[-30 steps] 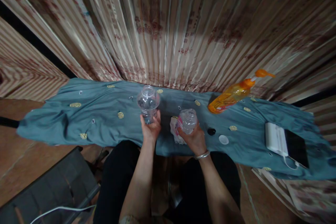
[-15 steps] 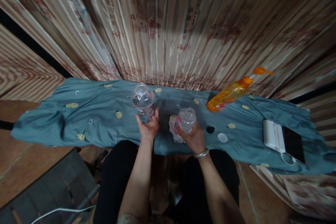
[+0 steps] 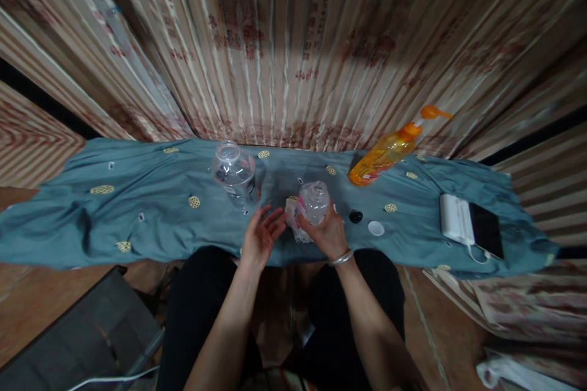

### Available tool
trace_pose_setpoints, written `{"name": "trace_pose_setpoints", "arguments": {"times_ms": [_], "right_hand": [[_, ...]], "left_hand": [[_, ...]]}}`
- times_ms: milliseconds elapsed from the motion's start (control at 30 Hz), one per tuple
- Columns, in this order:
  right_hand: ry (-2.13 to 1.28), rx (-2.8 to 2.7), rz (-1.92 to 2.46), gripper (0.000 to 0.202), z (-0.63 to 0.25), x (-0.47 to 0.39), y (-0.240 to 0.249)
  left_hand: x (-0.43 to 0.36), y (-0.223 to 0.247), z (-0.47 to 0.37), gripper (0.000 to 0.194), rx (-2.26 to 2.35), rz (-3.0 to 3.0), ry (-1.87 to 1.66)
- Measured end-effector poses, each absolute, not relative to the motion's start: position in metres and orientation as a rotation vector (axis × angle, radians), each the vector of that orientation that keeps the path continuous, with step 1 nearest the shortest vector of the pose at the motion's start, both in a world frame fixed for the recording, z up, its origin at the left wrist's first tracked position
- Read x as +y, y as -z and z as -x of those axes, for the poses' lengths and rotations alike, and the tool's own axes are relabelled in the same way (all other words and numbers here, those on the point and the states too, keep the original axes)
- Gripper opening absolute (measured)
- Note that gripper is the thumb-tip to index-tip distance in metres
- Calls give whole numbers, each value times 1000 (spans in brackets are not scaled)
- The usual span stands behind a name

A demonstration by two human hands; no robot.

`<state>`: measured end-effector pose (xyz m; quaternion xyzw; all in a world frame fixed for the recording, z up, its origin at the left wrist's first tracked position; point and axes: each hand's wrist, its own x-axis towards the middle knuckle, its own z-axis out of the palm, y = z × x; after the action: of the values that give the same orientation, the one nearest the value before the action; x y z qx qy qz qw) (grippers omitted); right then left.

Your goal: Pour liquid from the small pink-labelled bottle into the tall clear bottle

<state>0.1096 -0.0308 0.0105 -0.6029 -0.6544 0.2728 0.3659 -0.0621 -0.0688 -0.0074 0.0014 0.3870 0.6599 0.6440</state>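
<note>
A large clear plastic bottle (image 3: 235,174), without a cap, stands upright on the cloth-covered table at centre left. Just in front of it, and apart from it, is my left hand (image 3: 262,235), palm up with the fingers stretched. My right hand (image 3: 326,233) is wrapped round a smaller clear plastic bottle (image 3: 314,201) with a pink patch on its side. Beneath and beside that bottle lies a crumpled whitish cloth or tissue (image 3: 298,231), partly hidden by it.
An orange pump bottle (image 3: 383,157) stands at the back right. A black cap (image 3: 356,217) and a white cap (image 3: 376,228) lie right of my right hand. Farther right are a white power bank (image 3: 456,220) and a black phone (image 3: 486,230). A striped curtain (image 3: 275,61) hangs behind the table.
My left hand has let go of the large bottle and drawn back from it, towards the smaller one. My right hand keeps its hold. The whole view has shifted slightly.
</note>
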Motion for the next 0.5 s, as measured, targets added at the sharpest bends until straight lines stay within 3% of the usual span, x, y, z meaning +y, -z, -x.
{"name": "trace_pose_setpoints", "arguments": {"times_ms": [67, 233, 500], "right_hand": [[-720, -1685, 1537, 83, -110, -31, -11], [-697, -1704, 1438, 84, -112, -31, -10], [-767, -1733, 1439, 104, -116, -31, -11]], "left_hand": [[-73, 0, 55, 52, 961, -141, -1538], [-62, -21, 40, 94, 1052, -471, -1597], [-31, -8, 24, 115, 1032, -726, -1414]]}}
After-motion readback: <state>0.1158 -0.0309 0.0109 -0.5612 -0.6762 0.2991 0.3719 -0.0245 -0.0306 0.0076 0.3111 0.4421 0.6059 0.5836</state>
